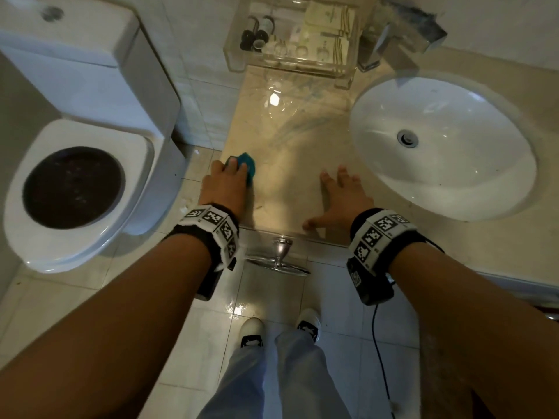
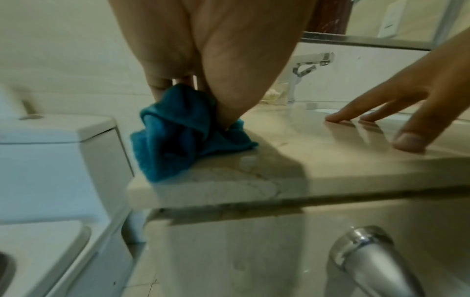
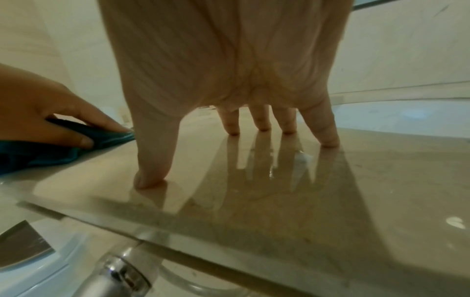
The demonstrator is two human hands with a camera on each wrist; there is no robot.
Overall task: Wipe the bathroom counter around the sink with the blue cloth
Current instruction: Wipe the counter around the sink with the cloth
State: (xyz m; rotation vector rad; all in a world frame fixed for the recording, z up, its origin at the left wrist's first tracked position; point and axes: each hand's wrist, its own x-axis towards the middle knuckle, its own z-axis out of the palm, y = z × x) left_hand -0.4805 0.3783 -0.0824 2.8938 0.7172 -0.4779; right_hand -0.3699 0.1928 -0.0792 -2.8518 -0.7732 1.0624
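Observation:
The blue cloth [image 1: 247, 163] [image 2: 175, 136] is bunched at the left edge of the beige marble counter [image 1: 290, 137], close to its front corner. My left hand [image 1: 231, 173] [image 2: 216, 66] grips it from above, fingers and thumb curled over the folds, and holds it against the stone. In the right wrist view the left hand [image 3: 53, 112] pins the cloth [image 3: 50, 153] at the far left. My right hand [image 1: 334, 193] [image 3: 229, 128] rests spread on the counter between cloth and sink [image 1: 453, 182], fingertips and thumb touching the glossy surface.
A faucet [image 1: 402, 40] stands behind the sink. A clear organizer [image 1: 290, 43] with small toiletries sits at the back of the counter. A white toilet [image 1: 75, 189] stands left of the counter. A steel lid with a knob [image 1: 279, 257] is below the counter's front edge.

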